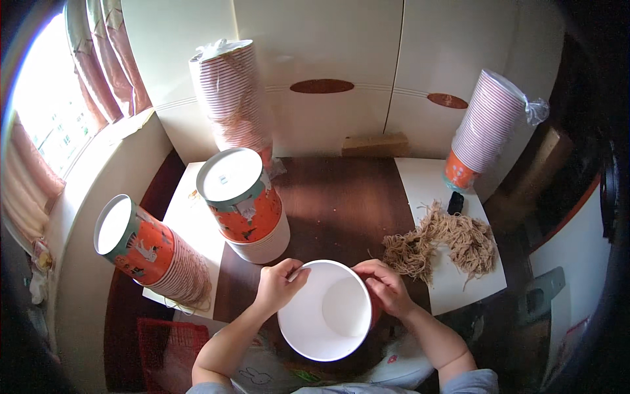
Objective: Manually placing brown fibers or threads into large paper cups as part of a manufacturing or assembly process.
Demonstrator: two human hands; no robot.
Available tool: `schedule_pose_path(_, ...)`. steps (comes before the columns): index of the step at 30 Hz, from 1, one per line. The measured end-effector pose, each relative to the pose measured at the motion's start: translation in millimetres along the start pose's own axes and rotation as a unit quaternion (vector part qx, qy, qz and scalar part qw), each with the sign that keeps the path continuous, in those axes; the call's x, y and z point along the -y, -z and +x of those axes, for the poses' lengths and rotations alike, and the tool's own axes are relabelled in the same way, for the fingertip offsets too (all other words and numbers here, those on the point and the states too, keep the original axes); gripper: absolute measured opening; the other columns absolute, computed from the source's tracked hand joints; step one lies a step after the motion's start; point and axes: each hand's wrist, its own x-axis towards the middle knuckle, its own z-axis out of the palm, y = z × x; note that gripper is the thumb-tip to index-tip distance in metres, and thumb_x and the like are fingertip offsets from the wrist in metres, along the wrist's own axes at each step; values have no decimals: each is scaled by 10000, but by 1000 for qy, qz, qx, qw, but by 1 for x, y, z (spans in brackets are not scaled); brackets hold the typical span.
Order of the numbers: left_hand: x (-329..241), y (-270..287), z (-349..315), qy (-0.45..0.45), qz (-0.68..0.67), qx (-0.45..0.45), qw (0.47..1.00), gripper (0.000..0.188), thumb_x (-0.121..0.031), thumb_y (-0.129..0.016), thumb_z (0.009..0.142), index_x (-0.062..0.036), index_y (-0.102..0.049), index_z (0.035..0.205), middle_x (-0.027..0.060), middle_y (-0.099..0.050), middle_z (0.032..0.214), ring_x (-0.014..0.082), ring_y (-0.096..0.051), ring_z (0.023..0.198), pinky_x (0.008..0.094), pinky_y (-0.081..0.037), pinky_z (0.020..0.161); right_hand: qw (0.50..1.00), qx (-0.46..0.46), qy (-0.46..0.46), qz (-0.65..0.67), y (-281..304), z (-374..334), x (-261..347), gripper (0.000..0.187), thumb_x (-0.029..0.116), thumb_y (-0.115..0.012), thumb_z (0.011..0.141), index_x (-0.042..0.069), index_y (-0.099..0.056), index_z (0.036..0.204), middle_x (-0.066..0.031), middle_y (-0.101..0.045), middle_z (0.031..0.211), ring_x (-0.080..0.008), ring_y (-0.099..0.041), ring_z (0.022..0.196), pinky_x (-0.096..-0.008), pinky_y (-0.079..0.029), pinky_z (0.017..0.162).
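Note:
A paper bucket [325, 310] with a plain white inside tilts its open mouth toward me, close to my body. My left hand [281, 284] pinches its rim at the upper left. On the upper right side, my right hand [387, 287] is closed against the bucket's outer wall with curled fingers, and part of the fingertips is hidden. Only a sliver of the orange outside shows below that hand. Just beyond my right hand lies a loose bundle of beige cords [453, 241].
Upside-down orange-and-green buckets top a short stack [243, 203] and a corded stack [152, 253] at left. Tall wrapped stacks stand at the back [230, 98] and back right [485, 128]. A black object [455, 203] lies by the cords on white board [469, 279] over the brown table [335, 197].

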Motion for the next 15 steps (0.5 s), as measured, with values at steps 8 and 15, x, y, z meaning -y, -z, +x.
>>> schedule_pose_path(8,-4,-8,-7,56,-154,89,982,171,-153,-633,755,10,-595,792,82,-591,615,93,-561,548,236,-451,514,934,128,-260,207,-5,2,-17,462,371,-336,896,20,-451,1173,-95,-502,1137,-163,-446,1070,-309,-334,924)
schedule_pose_path(15,-19,-3,-7,28,20,107,994,157,-144,-625,755,4,-583,785,84,-589,623,95,-571,566,238,-454,524,938,147,-267,163,-13,-2,-22,448,355,-291,907,28,-470,1157,-85,-509,1121,-149,-458,1051,-297,-330,922)
